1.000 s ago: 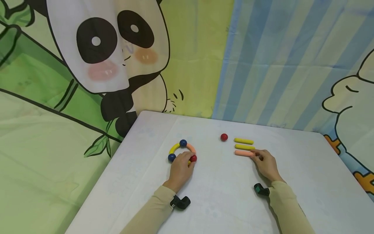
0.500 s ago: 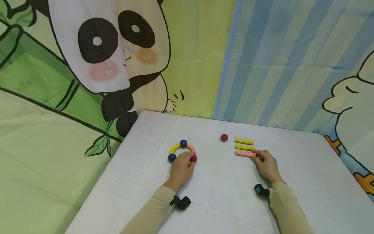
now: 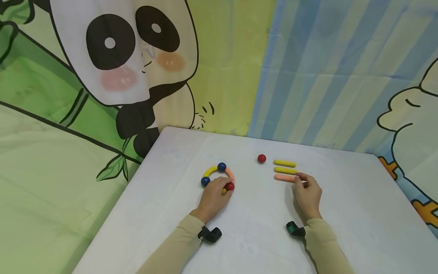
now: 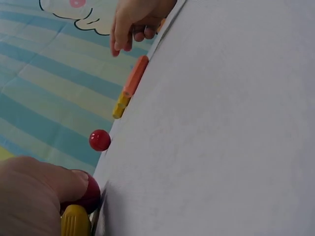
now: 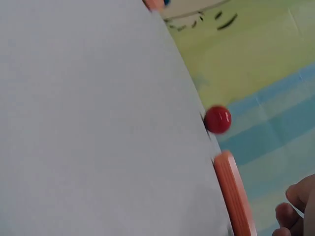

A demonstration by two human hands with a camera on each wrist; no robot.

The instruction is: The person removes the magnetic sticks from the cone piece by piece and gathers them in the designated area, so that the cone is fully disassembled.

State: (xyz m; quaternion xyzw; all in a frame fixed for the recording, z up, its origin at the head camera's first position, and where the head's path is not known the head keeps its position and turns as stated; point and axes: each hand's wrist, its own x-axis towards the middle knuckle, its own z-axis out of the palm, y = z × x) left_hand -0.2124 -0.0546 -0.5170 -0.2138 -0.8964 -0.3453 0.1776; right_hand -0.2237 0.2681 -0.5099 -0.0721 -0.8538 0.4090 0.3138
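Note:
On the white table a ring of curved yellow [image 3: 210,171] and pink rods [image 3: 230,174] joins blue balls [image 3: 221,166] and a red ball [image 3: 230,186]. My left hand [image 3: 213,197] covers the ring's near side and grips it at the red ball; in the left wrist view the thumb presses that ball beside a yellow rod [image 4: 75,221]. My right hand [image 3: 308,195] hovers by the right end of a straight pink rod [image 3: 284,177]. In the right wrist view its loosely bent fingers [image 5: 295,196] are apart from that rod and hold nothing.
Two straight yellow rods [image 3: 285,163] lie parallel behind the pink one. A loose red ball [image 3: 261,158] sits to their left. The table [image 3: 253,228] meets a cartoon-printed cloth backdrop [image 3: 308,76] at its far edge. Each wrist wears a small black camera [image 3: 210,234].
The left hand and ring have shifted slightly right. My right hand has let go of the pink rod's end, and its wrist has swung left. The loose rods stay in place.

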